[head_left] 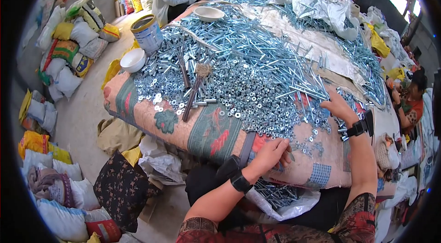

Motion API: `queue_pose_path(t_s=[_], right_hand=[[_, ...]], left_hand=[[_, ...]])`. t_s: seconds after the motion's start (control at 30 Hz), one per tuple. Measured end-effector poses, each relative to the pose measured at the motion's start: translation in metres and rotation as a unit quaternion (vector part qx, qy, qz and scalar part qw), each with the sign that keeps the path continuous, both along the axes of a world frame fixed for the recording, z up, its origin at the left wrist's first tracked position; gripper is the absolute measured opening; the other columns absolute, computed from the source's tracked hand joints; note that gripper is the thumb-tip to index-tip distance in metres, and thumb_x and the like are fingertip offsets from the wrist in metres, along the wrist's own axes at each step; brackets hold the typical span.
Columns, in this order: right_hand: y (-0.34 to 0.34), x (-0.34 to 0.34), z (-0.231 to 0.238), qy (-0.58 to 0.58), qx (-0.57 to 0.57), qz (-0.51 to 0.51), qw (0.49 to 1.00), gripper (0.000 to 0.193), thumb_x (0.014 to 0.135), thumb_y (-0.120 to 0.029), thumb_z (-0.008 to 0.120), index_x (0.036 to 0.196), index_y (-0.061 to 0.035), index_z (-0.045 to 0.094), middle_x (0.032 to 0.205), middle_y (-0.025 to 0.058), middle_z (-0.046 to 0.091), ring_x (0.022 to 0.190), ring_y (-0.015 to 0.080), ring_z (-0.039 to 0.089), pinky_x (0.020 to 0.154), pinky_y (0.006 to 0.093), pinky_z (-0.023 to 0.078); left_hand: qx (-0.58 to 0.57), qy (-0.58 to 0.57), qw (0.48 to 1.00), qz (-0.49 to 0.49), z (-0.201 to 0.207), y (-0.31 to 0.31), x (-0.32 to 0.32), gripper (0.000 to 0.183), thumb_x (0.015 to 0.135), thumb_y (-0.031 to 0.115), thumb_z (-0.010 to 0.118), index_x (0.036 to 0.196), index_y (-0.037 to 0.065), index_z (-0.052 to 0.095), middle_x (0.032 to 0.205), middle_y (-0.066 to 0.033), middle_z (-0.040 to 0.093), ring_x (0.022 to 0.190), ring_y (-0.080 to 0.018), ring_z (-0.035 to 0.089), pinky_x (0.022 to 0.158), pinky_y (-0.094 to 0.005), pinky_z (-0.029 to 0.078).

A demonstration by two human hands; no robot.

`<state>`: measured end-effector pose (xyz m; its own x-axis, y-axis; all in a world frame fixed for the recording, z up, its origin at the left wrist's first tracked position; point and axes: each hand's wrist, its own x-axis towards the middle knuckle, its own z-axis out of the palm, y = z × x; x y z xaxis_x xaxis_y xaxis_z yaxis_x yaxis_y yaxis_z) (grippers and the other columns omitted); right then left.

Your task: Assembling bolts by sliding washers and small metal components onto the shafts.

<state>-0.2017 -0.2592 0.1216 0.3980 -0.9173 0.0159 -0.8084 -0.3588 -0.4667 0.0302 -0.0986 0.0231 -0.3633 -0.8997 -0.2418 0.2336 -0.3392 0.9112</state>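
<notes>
Head | bag point(301, 207): metal rods point(275, 194) | left hand point(270, 153): fingers curled | right hand point(341, 106): half-open | holds: unclear

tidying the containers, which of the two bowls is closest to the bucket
The deeper white bowl, right beside the blue-and-white bucket. The other is shallower, off-white, and sits farther back on the metal rods.
</notes>
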Motion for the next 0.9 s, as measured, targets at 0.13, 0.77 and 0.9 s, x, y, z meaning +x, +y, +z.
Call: queue_pose_path(t_s=[0.13, 0.77, 0.9], right_hand=[[-0.006, -0.033, -0.023, -0.03, 0.066, -0.04, 0.997, 0.042, 0.079, -0.024, 0.059, 0.112, 0.0012, 0.055, 0.081, 0.0146, 0.062, 0.069, 0.0211, 0.06, 0.055, 0.035, 0.047], [0.13, 0.012, -0.047, -0.474, 0.253, -0.108, 0.837, 0.027, 0.091, -0.023, 0.059, 0.111, -0.0068, 0.051, 0.076, 0.001, 0.057, 0.054, 0.0055, 0.052, 0.046, 0.0182, 0.043], [0.163, 0.048, -0.053, -0.511, 0.316, -0.053, 0.797, 0.032, 0.092, -0.023, 0.057, 0.12, -0.0088, 0.047, 0.078, -0.0008, 0.055, 0.057, 0.0048, 0.052, 0.049, 0.017, 0.042]], left_hand=[[0.021, 0.063, 0.998, 0.01, -0.006, -0.009, -0.005, 0.039, 0.101, 0.037, 0.038, 0.09, 0.004, 0.055, 0.07, -0.0058, 0.064, 0.055, -0.011, 0.059, 0.048, -0.023, 0.044], [0.094, 0.295, 0.951, 0.014, -0.012, -0.017, -0.056, 0.041, 0.095, 0.036, 0.055, 0.116, 0.001, 0.052, 0.112, -0.015, 0.062, 0.091, -0.0181, 0.064, 0.066, -0.0281, 0.053], [0.08, 0.399, 0.913, -0.017, -0.003, -0.026, -0.055, 0.047, 0.09, 0.034, 0.063, 0.121, 0.001, 0.052, 0.106, -0.0099, 0.065, 0.081, -0.0121, 0.063, 0.057, -0.0247, 0.051]])
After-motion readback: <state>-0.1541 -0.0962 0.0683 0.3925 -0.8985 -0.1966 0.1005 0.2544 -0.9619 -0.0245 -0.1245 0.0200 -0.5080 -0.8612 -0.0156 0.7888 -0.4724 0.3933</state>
